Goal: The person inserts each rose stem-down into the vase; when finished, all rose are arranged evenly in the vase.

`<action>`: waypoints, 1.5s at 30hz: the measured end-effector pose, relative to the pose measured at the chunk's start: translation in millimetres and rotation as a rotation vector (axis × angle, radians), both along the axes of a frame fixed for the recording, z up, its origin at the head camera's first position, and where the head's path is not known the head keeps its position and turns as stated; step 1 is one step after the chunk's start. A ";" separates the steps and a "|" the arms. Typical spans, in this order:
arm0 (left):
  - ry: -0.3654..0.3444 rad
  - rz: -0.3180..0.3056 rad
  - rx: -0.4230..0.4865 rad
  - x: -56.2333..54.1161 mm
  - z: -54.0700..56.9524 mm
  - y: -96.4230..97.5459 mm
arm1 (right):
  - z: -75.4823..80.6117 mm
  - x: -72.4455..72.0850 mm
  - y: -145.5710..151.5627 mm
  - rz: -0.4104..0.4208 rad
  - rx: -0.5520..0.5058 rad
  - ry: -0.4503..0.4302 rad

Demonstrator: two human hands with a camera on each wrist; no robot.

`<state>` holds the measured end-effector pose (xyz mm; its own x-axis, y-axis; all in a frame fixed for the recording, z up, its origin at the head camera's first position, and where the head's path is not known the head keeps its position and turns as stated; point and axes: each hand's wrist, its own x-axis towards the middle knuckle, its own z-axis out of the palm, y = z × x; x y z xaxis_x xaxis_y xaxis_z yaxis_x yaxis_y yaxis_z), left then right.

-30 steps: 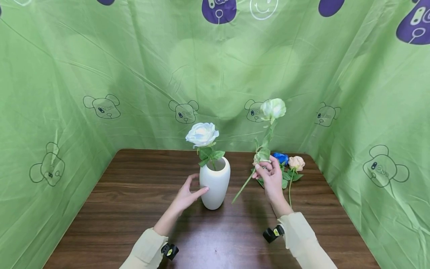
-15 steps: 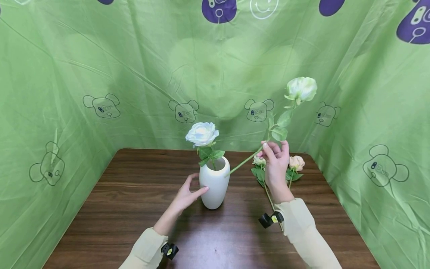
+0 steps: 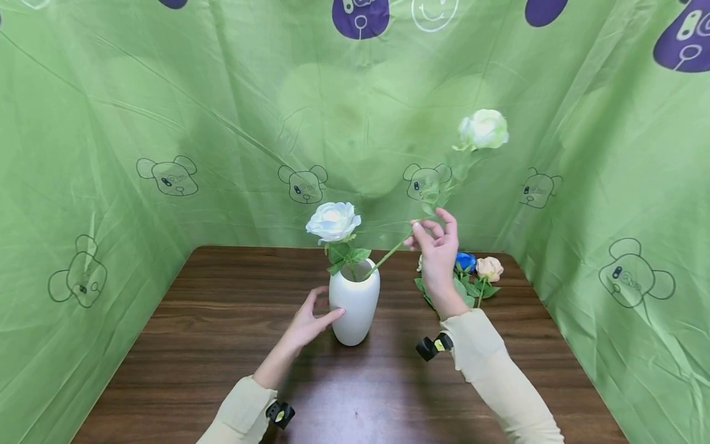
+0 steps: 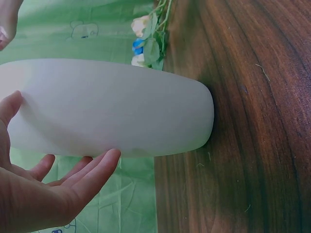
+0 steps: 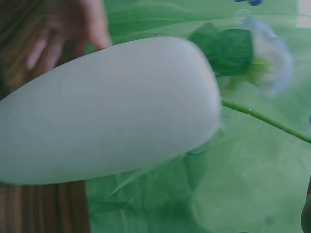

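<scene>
Left hand (image 3: 304,324) cupped on white vase (image 3: 355,314), thumb across near side, fingers round edge. Vase upright on worktop (image 3: 183,345), just right of that hand. Right hand (image 3: 439,259) pinching stem of white-green rose (image 3: 484,129), bloom up above hand, stem slanting down-left to vase mouth. Pale blue rose (image 3: 334,221) already standing in vase, above left hand. Blue rose (image 3: 466,263) and peach rose (image 3: 490,269) lying just right of right hand.
</scene>
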<state>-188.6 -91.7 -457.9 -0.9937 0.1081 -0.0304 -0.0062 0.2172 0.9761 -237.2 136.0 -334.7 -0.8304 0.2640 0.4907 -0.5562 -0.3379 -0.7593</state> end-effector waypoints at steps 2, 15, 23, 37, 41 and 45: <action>-0.004 0.002 -0.001 0.0 -0.1 -0.2 | -6.5 0.4 -4.2 0.027 0.074 -0.001; -0.005 -0.004 0.008 1.4 1.5 0.0 | -26.8 29.2 -32.2 0.034 0.694 0.095; -0.012 -0.006 0.012 1.1 1.5 0.0 | -34.1 39.7 -33.0 -0.008 0.814 0.137; -0.025 0.000 -0.002 -0.3 -0.3 -0.2 | -35.4 36.2 -28.1 0.002 0.736 0.073; -0.026 0.005 -0.004 0.0 -0.1 0.4 | -38.1 31.7 -18.3 -0.021 0.670 0.030; -0.023 0.010 -0.004 0.4 0.1 0.6 | -44.2 27.5 -4.8 -0.047 0.637 -0.024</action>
